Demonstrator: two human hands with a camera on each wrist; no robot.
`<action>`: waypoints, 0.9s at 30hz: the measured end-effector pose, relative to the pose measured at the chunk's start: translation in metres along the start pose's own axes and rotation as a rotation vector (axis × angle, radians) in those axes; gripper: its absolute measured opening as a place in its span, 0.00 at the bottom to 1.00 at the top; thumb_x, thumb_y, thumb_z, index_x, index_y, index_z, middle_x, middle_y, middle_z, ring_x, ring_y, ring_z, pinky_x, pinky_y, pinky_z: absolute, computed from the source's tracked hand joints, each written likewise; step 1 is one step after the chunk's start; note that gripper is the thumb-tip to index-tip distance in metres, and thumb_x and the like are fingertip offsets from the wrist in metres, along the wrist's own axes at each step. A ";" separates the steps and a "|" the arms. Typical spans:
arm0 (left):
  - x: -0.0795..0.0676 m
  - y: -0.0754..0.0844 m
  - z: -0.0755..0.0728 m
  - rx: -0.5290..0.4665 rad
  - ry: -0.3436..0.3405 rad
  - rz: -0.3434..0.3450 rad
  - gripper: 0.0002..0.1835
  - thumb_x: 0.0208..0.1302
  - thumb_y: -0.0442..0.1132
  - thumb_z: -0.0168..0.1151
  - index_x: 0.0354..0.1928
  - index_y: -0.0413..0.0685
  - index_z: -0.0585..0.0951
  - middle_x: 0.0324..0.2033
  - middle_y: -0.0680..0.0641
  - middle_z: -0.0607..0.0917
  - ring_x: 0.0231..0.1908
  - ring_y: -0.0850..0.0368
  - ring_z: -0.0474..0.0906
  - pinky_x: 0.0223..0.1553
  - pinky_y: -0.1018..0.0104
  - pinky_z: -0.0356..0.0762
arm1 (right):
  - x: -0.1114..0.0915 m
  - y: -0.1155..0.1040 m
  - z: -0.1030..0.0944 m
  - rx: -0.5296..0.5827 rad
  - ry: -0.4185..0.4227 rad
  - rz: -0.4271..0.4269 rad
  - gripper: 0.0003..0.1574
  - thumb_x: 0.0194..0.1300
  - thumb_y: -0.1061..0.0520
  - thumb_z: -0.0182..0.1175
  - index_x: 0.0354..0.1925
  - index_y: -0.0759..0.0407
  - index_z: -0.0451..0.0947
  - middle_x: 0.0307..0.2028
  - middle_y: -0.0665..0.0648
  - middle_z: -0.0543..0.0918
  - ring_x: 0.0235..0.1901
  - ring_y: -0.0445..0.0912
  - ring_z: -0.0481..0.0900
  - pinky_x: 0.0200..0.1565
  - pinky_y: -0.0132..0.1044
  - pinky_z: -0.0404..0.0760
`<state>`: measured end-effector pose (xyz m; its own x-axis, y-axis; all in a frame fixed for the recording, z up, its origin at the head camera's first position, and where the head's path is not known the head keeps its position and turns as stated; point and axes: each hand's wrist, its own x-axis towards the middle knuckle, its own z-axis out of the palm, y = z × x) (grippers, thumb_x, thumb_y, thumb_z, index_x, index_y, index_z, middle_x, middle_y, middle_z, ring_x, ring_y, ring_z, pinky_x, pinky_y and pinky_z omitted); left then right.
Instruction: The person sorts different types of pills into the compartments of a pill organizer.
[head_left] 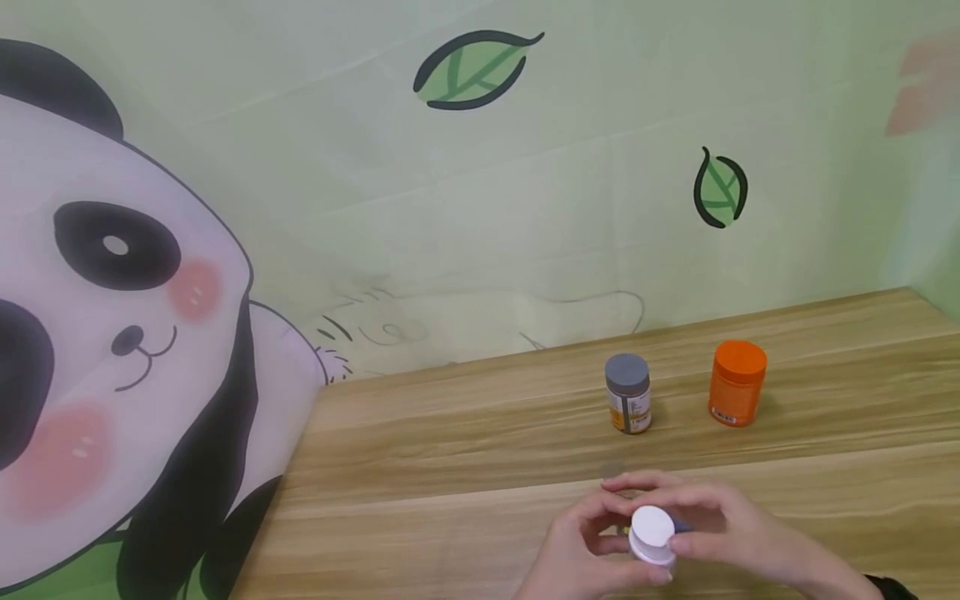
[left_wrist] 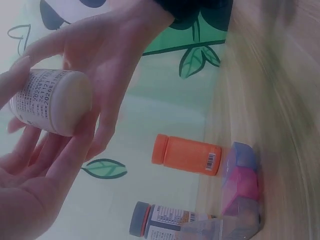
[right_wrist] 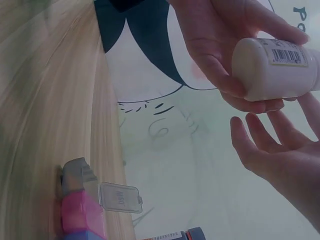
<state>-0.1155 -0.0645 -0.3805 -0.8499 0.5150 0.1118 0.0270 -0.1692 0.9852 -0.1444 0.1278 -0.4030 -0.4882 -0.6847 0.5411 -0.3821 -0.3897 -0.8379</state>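
Note:
A white pill bottle (left_wrist: 52,102) with a printed label is held upright above the table. My left hand (head_left: 581,546) grips its body, the fingers curled round it near the base. At the white cap (head_left: 652,527), the thumb and index finger of my right hand (head_left: 723,529) pinch the rim from two sides. The other right fingers extend loosely below, as the right wrist view shows. Lower down, a pill organizer (right_wrist: 82,212) with grey, pink and blue compartments lies on the table. Its clear lid (right_wrist: 121,197) stands raised at the grey end. My hands mostly hide it in the head view.
Behind the hands, a grey-capped bottle (head_left: 628,396) and an orange bottle (head_left: 738,385) stand upright on the wooden table (head_left: 450,450), a gap between them. A green cloth backdrop (head_left: 360,167) with a panda and leaves hangs along the table's back edge.

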 end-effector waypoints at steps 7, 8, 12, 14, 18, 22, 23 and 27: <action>0.000 0.000 0.000 0.032 0.016 -0.001 0.20 0.45 0.24 0.65 0.43 0.33 0.73 0.43 0.48 0.77 0.43 0.62 0.74 0.43 0.69 0.75 | 0.003 -0.007 0.003 -0.060 0.071 0.021 0.29 0.51 0.80 0.51 0.52 0.65 0.69 0.59 0.65 0.64 0.60 0.47 0.61 0.54 0.34 0.68; 0.000 0.000 0.000 0.041 0.024 -0.001 0.20 0.45 0.25 0.65 0.43 0.33 0.73 0.43 0.49 0.77 0.43 0.62 0.74 0.43 0.69 0.75 | 0.004 -0.008 0.004 -0.075 0.087 0.035 0.29 0.51 0.80 0.52 0.51 0.64 0.70 0.59 0.64 0.65 0.59 0.46 0.62 0.54 0.33 0.68; 0.001 -0.001 0.002 0.075 0.056 -0.004 0.19 0.45 0.27 0.66 0.42 0.35 0.74 0.41 0.50 0.77 0.42 0.63 0.73 0.43 0.70 0.75 | 0.005 -0.011 0.007 -0.131 0.154 0.100 0.26 0.50 0.77 0.55 0.48 0.62 0.72 0.56 0.63 0.68 0.58 0.44 0.64 0.54 0.31 0.66; 0.001 -0.002 0.003 0.094 0.075 0.003 0.19 0.45 0.28 0.66 0.42 0.36 0.74 0.41 0.50 0.77 0.42 0.63 0.74 0.43 0.70 0.75 | 0.005 -0.012 0.008 -0.161 0.191 0.126 0.24 0.50 0.76 0.57 0.46 0.60 0.73 0.55 0.62 0.70 0.57 0.43 0.65 0.54 0.30 0.65; 0.003 -0.005 0.005 0.135 0.127 0.030 0.19 0.45 0.29 0.67 0.41 0.37 0.74 0.42 0.48 0.78 0.43 0.63 0.74 0.43 0.69 0.75 | 0.005 -0.012 0.011 -0.215 0.266 0.157 0.23 0.49 0.74 0.59 0.44 0.57 0.74 0.52 0.61 0.73 0.56 0.42 0.66 0.53 0.28 0.65; 0.003 -0.007 0.008 0.219 0.202 0.052 0.18 0.44 0.30 0.68 0.39 0.38 0.73 0.40 0.48 0.77 0.42 0.64 0.74 0.40 0.69 0.76 | 0.006 -0.010 0.014 -0.277 0.355 0.178 0.22 0.48 0.72 0.61 0.41 0.55 0.76 0.50 0.57 0.76 0.54 0.39 0.68 0.51 0.25 0.66; 0.003 -0.008 0.008 0.251 0.223 0.054 0.19 0.43 0.31 0.69 0.39 0.39 0.73 0.39 0.48 0.78 0.41 0.64 0.74 0.38 0.70 0.76 | 0.006 -0.009 0.016 -0.297 0.379 0.182 0.21 0.47 0.72 0.62 0.40 0.55 0.76 0.49 0.55 0.77 0.53 0.38 0.69 0.50 0.24 0.66; 0.004 -0.010 0.011 0.386 0.305 0.060 0.19 0.42 0.34 0.70 0.36 0.42 0.73 0.37 0.49 0.79 0.40 0.65 0.74 0.35 0.72 0.76 | 0.007 -0.007 0.020 -0.402 0.468 0.227 0.19 0.45 0.68 0.66 0.37 0.52 0.76 0.45 0.51 0.79 0.49 0.36 0.71 0.48 0.23 0.66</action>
<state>-0.1134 -0.0512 -0.3886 -0.9547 0.2343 0.1836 0.2247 0.1625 0.9608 -0.1299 0.1132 -0.3947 -0.8462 -0.3475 0.4039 -0.4486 0.0554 -0.8920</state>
